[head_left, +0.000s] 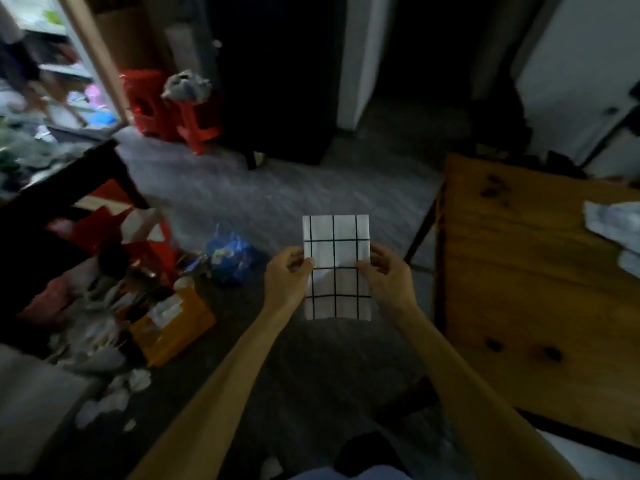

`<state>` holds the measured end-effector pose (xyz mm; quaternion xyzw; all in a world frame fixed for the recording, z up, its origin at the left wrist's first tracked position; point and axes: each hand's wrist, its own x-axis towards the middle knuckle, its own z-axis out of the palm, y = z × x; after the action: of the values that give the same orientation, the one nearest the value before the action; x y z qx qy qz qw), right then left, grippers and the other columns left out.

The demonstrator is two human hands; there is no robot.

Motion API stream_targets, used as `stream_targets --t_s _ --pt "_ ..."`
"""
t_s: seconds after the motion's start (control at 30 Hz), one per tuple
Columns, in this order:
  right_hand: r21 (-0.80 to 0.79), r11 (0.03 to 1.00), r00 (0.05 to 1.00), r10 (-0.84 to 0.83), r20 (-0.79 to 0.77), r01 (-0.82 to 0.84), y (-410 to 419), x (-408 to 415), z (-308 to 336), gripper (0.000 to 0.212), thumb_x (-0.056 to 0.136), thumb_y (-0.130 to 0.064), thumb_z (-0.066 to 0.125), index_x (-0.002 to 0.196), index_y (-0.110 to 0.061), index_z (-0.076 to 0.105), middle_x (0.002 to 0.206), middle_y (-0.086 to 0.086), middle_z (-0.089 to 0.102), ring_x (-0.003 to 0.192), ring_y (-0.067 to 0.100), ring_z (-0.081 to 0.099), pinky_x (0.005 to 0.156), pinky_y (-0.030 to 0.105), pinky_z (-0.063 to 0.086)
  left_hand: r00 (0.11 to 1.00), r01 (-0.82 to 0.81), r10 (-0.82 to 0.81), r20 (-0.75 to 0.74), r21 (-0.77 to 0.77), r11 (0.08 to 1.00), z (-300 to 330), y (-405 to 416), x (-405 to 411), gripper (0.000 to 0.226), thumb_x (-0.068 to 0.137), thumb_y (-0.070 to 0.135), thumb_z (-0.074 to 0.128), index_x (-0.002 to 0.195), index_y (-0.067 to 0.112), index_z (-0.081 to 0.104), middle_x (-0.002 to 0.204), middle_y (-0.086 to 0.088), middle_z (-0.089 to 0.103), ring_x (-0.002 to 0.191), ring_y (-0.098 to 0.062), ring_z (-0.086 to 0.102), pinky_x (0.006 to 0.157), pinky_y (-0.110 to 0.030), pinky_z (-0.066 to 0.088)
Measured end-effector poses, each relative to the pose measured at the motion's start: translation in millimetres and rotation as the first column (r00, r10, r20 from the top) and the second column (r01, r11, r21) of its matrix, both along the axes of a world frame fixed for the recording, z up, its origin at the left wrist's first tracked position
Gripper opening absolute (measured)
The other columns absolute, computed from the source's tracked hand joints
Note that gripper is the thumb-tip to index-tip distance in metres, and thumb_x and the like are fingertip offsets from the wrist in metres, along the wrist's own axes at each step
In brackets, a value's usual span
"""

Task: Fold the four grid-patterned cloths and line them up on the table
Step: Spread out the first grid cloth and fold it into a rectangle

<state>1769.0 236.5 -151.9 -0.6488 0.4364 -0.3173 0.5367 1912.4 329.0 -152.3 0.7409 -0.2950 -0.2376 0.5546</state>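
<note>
A white cloth with a black grid pattern (335,258), folded into a narrow upright rectangle, hangs in the air over the floor, left of the wooden table (526,289). My left hand (289,271) pinches its left edge at mid-height. My right hand (386,271) pinches its right edge at the same height. A crumpled pale cloth (614,226) lies at the table's right edge, partly cut off by the frame; its pattern is too blurred to tell.
A dark low table (69,188) with red and white items stands at the left. Clutter covers the floor beside it: a yellow box (173,323), a blue bag (228,254), white scraps. Two red stools (173,112) stand at the back. Grey floor lies ahead.
</note>
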Motion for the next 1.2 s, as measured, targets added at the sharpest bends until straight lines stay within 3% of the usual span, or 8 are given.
stream_targets --t_s 0.33,0.47,0.6,0.7,0.77,0.83,0.97,1.2 --pt "-0.046 0.937 0.937 -0.347 -0.044 0.345 -46.1 -26.5 -12.6 0.036 0.089 -0.017 0.063 0.125 -0.016 0.057 0.108 -0.005 0.067 0.096 0.004 0.064 0.077 0.021 0.055 0.924 0.38 -0.38 -0.043 -0.017 0.925 -8.2 -104.8 4.8 0.018 0.09 0.015 0.061 0.108 0.017 0.062 0.094 0.009 0.066 0.088 -0.004 0.064 0.073 -0.018 0.052" --pt "-0.033 0.888 0.888 -0.46 -0.018 0.459 -81.6 -60.5 -19.8 0.031 0.09 -0.017 0.062 0.121 -0.021 0.057 0.108 -0.009 0.065 0.101 0.006 0.062 0.087 0.031 0.055 0.848 0.53 -0.53 0.011 0.013 0.848 -15.2 -170.8 -24.4 0.02 0.09 0.014 0.061 0.11 0.011 0.062 0.099 0.002 0.067 0.088 -0.005 0.063 0.072 -0.016 0.051" --pt "0.041 0.843 0.84 -0.539 0.068 0.537 -124.2 -96.5 -32.6 0.03 0.091 -0.016 0.06 0.113 -0.034 0.056 0.102 -0.017 0.063 0.097 -0.001 0.062 0.082 0.026 0.054 0.773 0.629 -0.631 0.058 0.06 0.775 -22.6 -237.3 -60.8 0.021 0.089 0.015 0.063 0.11 0.013 0.062 0.099 0.004 0.064 0.087 -0.007 0.062 0.076 -0.021 0.051" --pt "0.124 0.784 0.772 -0.62 0.139 0.608 -151.5 -117.9 -43.1 0.032 0.091 -0.013 0.059 0.113 -0.036 0.055 0.104 -0.015 0.063 0.093 -0.004 0.063 0.072 0.021 0.055 0.714 0.688 -0.697 0.064 0.119 0.715 -26.0 -283.6 -87.2 0.026 0.089 0.012 0.062 0.115 0.01 0.061 0.101 0.003 0.062 0.092 -0.012 0.061 0.078 -0.022 0.051" --pt "0.162 0.747 0.731 -0.664 0.156 0.644 -169.0 -132.5 -47.7 0.032 0.091 -0.012 0.059 0.118 -0.029 0.055 0.11 -0.009 0.063 0.098 0.005 0.065 0.074 0.027 0.057 0.664 0.731 -0.742 0.09 0.132 0.67 -28.1 -316.2 -105.9 0.027 0.089 0.01 0.063 0.116 0.008 0.06 0.102 0.001 0.062 0.091 -0.011 0.06 0.073 -0.014 0.048" --pt "0.19 0.708 0.688 -0.706 0.169 0.68 -184.2 -148.7 -51.3 0.033 0.09 -0.012 0.06 0.12 -0.023 0.055 0.115 -0.002 0.063 0.102 0.013 0.065 0.079 0.034 0.058 0.614 0.765 -0.782 0.108 0.162 0.623 -30.0 -346.0 -127.0 0.031 0.089 0.011 0.063 0.119 0.007 0.059 0.105 0.0 0.061 0.093 -0.011 0.059 0.076 -0.017 0.048" --pt "0.237 0.593 0.583 -0.804 0.118 0.769 -202.3 -180.7 -61.2 0.035 0.09 -0.013 0.061 0.124 -0.019 0.054 0.116 0.0 0.063 0.101 0.014 0.066 0.081 0.036 0.058 0.5 0.836 -0.861 0.091 0.209 0.507 -42.0 -385.7 -168.8 0.034 0.09 0.015 0.063 0.123 0.009 0.057 0.111 -0.001 0.059 0.101 -0.014 0.057 0.084 -0.028 0.05" --pt "0.31 0.383 0.402 -0.915 0.003 0.87 -229.9 -209.6 -83.9 0.032 0.09 -0.014 0.061 0.121 -0.022 0.056 0.114 -0.002 0.063 0.102 0.013 0.064 0.084 0.036 0.057 0.303 0.912 -0.951 0.054 0.274 0.306 -72.6 -438.9 -215.7 0.032 0.091 0.016 0.061 0.122 0.01 0.057 0.117 -0.006 0.061 0.1 -0.01 0.054 0.077 -0.021 0.046"
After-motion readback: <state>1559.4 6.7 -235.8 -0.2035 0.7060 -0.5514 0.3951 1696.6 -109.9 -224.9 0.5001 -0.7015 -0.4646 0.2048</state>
